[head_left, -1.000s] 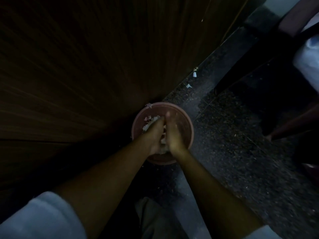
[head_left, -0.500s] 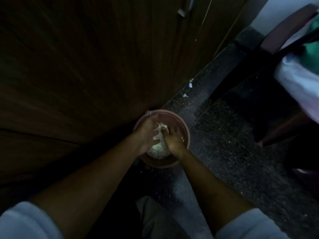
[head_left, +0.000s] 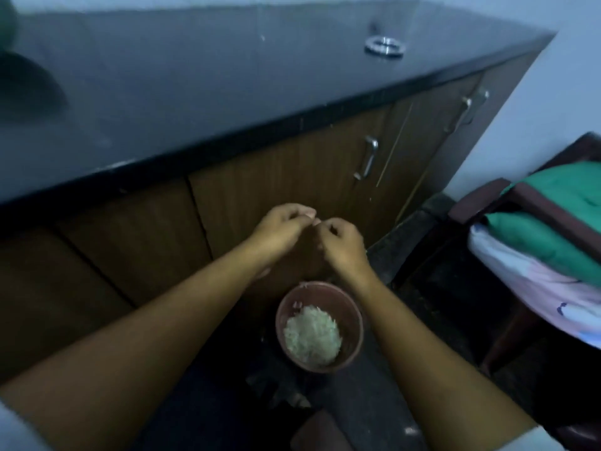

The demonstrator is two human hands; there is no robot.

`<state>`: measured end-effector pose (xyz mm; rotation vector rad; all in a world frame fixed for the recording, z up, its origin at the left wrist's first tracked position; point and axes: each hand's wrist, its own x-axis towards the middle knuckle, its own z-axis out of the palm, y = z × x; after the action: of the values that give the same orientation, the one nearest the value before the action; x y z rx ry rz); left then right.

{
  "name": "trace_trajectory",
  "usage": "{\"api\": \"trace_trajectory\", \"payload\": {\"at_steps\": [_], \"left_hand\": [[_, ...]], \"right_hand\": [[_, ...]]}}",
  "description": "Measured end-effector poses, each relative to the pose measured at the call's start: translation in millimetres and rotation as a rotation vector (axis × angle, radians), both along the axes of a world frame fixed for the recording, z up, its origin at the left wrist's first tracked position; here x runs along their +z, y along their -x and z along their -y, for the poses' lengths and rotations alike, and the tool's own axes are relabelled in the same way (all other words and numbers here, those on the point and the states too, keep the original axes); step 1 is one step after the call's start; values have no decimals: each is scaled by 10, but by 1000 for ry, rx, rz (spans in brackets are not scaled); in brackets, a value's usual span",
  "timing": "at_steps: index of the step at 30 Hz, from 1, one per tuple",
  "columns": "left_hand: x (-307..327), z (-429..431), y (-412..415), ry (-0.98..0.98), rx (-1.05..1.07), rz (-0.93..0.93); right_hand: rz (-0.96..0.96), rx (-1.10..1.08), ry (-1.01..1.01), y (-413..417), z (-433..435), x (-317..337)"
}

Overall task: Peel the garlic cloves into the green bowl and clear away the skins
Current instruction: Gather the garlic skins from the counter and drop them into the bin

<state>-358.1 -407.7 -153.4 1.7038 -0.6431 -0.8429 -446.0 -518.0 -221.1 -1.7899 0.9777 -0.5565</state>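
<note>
Change: half a second ago both hands were down in the round reddish-brown plastic tub [head_left: 354, 307], on the pile of pale papery garlic skins [head_left: 312, 336]; now both are lifted clear of it, in front of the brown wooden cabinet doors [head_left: 276, 177]; your view has come up too, so the dark polished worktop [head_left: 195, 92] shows. Your left hand [head_left: 281, 227] and right hand [head_left: 341, 244] sit just beside each other; fingers curled in, tips drawn together and nearly meeting. There's a pale fleck at the left fingertips [head_left: 305, 212]; it's blurred, so I cannot tell whether you're pinching a scrap of skin or nothing. The skins lie heaped in the bottom of the tub; the tub stands on the dark speckled floor [head_left: 422, 402] at the foot of the cabinets, between your forearms. A few pale bits may lie on the floor just in front of it; too dim to confirm. No cloves in view; the green bowl isn't identifiable; a dark green shape at the worktop's far-left edge [head_left: 8, 17] could be it, can't say. My read: skins are dumped and packed down, so clearing is mostly done; you're probably rubbing off what sticks to your fingers. The hands look past the tub's rim, so anything shed may miss; bring them over the tub, then check the floor for strays.
</note>
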Motion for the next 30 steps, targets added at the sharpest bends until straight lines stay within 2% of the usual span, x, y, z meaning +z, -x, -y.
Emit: {"api": "trace_trajectory", "payload": {"at_steps": [5, 10, 14, 20, 23, 25, 28, 30], "left_hand": [[956, -708, -98, 280, -17, 247], [1652, -1576, -462, 436, 151, 431], [1864, -2365, -908, 435, 344, 496], [1797, -3485, -1490, 349, 636, 578], [1680, -3932, -1789, 184, 721, 672], [1574, -4156, -2001, -129, 678, 765], [1430, -4250, -2217, -589, 509, 874], [1362, -4204, -2310, -770, 462, 908]], "right_hand": [[293, 81, 219, -113, -591, 1239], [500, 288, 329, -567, -1311, 2103], [531, 471, 324, -1214, -1872, 2376], [415, 786, 250, -2080, -2500, 2331], [341, 816, 377, -2311, -2702, 2255], [245, 834, 541, -2393, -2744, 2220], [-89, 948, 841, -2532, -2720, 2181], [-287, 967, 928, -2645, -2736, 2152]]}}
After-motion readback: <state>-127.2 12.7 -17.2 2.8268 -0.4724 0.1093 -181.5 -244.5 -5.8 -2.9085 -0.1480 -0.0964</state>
